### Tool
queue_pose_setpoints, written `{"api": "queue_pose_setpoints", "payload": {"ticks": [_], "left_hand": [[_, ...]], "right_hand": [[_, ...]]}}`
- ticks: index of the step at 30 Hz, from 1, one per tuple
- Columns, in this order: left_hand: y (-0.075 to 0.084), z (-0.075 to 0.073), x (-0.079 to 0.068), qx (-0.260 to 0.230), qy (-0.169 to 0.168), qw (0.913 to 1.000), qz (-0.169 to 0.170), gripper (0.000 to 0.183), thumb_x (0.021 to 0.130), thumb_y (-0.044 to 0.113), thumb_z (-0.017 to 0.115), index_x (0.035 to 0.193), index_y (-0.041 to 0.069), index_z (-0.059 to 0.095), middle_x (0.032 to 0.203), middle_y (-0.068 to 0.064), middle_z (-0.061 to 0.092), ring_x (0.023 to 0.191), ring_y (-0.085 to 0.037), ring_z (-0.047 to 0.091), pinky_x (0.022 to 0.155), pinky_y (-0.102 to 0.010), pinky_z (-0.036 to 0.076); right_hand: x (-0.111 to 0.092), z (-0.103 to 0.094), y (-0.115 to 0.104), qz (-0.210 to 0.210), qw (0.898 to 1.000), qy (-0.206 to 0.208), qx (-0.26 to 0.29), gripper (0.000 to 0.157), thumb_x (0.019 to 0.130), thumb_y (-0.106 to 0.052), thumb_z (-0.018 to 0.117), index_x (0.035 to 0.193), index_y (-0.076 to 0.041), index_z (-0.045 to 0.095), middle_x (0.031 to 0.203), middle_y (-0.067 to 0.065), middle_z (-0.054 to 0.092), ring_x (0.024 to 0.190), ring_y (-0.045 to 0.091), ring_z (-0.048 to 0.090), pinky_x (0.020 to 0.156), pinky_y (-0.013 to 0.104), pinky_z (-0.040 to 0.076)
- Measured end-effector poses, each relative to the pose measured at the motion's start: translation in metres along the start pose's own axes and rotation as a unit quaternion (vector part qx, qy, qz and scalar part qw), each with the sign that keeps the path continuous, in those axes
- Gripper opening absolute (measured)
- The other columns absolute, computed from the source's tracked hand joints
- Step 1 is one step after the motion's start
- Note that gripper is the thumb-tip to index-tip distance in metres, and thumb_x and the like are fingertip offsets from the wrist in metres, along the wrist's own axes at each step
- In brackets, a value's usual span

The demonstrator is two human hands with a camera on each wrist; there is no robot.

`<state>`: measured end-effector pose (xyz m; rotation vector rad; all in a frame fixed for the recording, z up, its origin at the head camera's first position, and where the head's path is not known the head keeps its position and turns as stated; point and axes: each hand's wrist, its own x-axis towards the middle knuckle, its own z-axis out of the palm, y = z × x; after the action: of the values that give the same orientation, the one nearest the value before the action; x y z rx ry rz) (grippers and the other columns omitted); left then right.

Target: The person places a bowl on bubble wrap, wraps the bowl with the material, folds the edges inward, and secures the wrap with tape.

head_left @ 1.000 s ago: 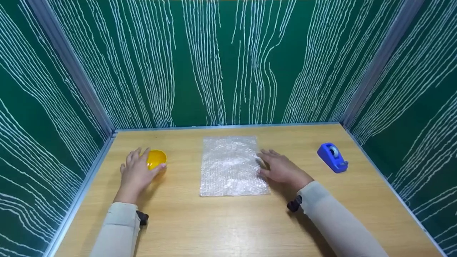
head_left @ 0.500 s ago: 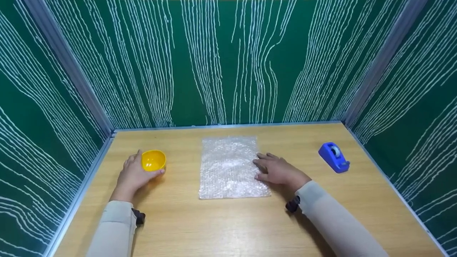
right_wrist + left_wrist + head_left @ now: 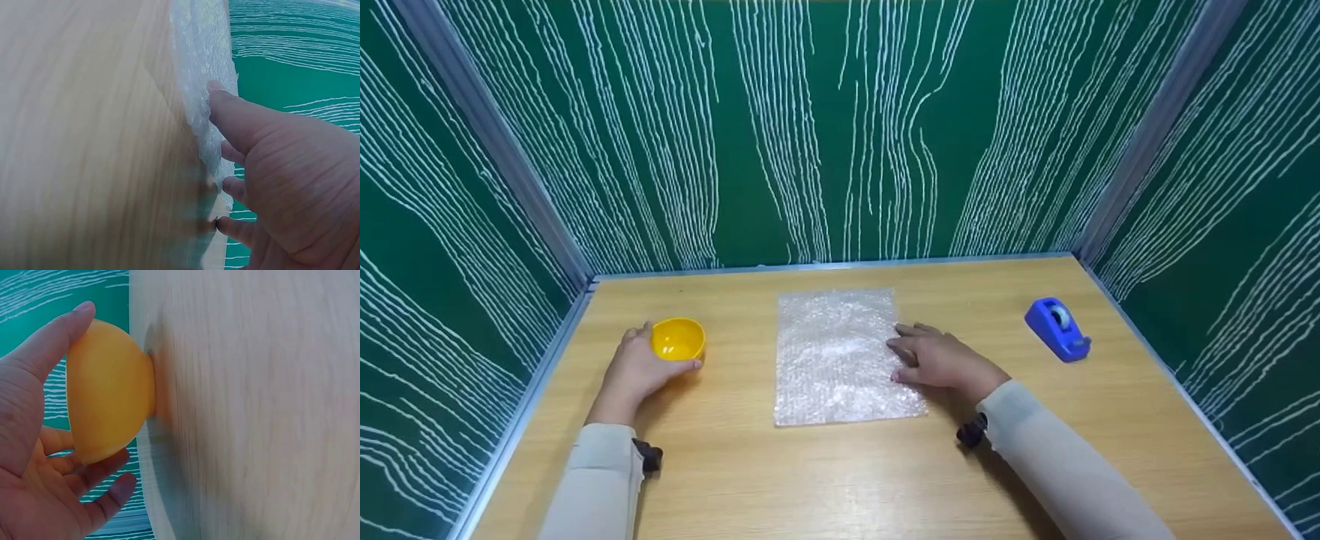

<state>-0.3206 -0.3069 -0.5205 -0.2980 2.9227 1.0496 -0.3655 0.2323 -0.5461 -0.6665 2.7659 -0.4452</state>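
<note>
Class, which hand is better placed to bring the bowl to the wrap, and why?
Probably left: the left hand holds the bowl, while the right hand is at the right edge of the wrap.

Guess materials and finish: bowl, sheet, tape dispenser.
Yellow bowl: probably glossy plastic, from its sharp highlights; glazed ceramic possible.
Clear sheet: likely plastic bubble wrap; shiny, dimpled, see-through.
Blue tape dispenser: likely moulded plastic, evenly coloured; finish unclear.

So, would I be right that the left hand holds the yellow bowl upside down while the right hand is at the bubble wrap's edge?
Not quite: the yellow bowl is upright; the head view shows its open side facing up. The left hand does hold it, and the right hand is at the edge of the bubble wrap.
</note>
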Motion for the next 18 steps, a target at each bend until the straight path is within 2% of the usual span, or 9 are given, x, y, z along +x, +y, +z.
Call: {"api": "queue_pose_setpoints", "payload": {"ticks": [8,18], "left_hand": [[-0.0006,0.0002,0.0007,-0.014,0.013,0.9998,-0.005,0.12,0.082,0.057,0.1,0.168,-0.003,0.041,0.155,-0.028,0.046,0.135,-0.046,0.052,0.133,-0.069,0.039],[-0.0025,0.0024,-0.0004,-0.023,0.019,0.9995,-0.003,0.117,0.08,0.057,0.101,0.164,-0.001,0.044,0.154,-0.026,0.048,0.134,-0.045,0.052,0.132,-0.068,0.04]], "right_hand": [[0.0001,-0.0009,-0.0031,0.014,1.0,-0.004,0.004,0.071,0.106,-0.055,0.077,0.17,-0.035,0.055,0.188,-0.001,0.033,0.177,0.04,0.022,0.138,0.076,0.018],[-0.0003,-0.0009,-0.0044,0.024,1.0,-0.006,0.009,0.073,0.103,-0.056,0.08,0.169,-0.036,0.055,0.188,-0.002,0.034,0.177,0.039,0.023,0.139,0.074,0.018]]}}
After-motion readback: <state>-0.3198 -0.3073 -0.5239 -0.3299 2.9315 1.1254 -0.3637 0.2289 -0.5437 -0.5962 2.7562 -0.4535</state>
